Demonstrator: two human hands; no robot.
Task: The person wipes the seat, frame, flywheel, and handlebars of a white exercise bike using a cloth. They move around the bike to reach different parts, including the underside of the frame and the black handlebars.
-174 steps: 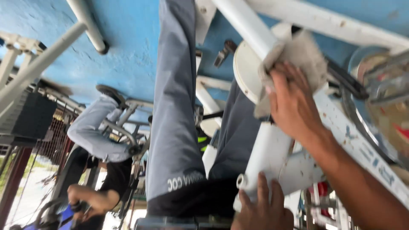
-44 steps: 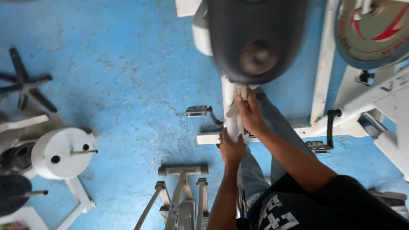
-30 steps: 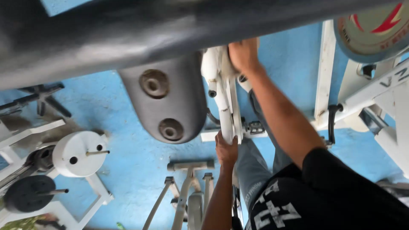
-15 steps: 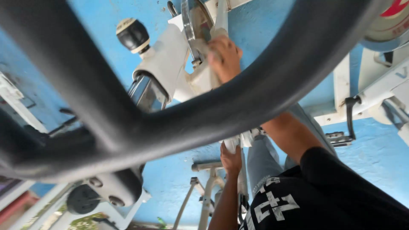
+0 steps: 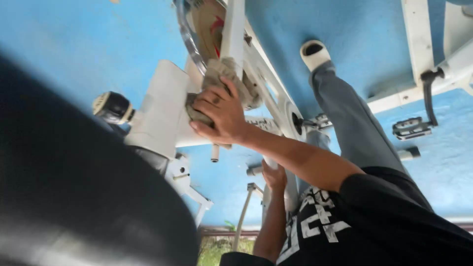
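Entry, as I read it from my remote feed:

- Right hand (image 5: 221, 116): grip clamped on a bunched, greyish cloth (image 5: 224, 74), pressing it against the white frame (image 5: 162, 108) of an exercise bike, just below the flywheel (image 5: 197, 29).
- Cloth: wedged between palm and frame. Part of it is bunched up against the upright bar beside the flywheel's rim.
- Left hand (image 5: 273, 176): lower down, grip closed around a lower tube (image 5: 268, 161) of the same frame. I take it as steadying.
- Black knob (image 5: 112, 107): at the left end of the white frame, apart from both hands.
- Grey trouser leg (image 5: 350, 118) and white sandal (image 5: 314, 53): planted on the blue floor (image 5: 74, 44).
- Pedal (image 5: 411, 128) of a neighbouring machine: to the right, well apart from the hands.
- Large dark blurred shape (image 5: 74, 197): close to the lens at lower left. I cannot tell what it is.

Progress, my judgement: the wiping is mid-course. The cloth is on the upper frame by the flywheel. The broad white panel looks clean from here, though blur stops me from confirming it. The knob end and the lower tubing show no cloth contact, so I count them as outstanding.
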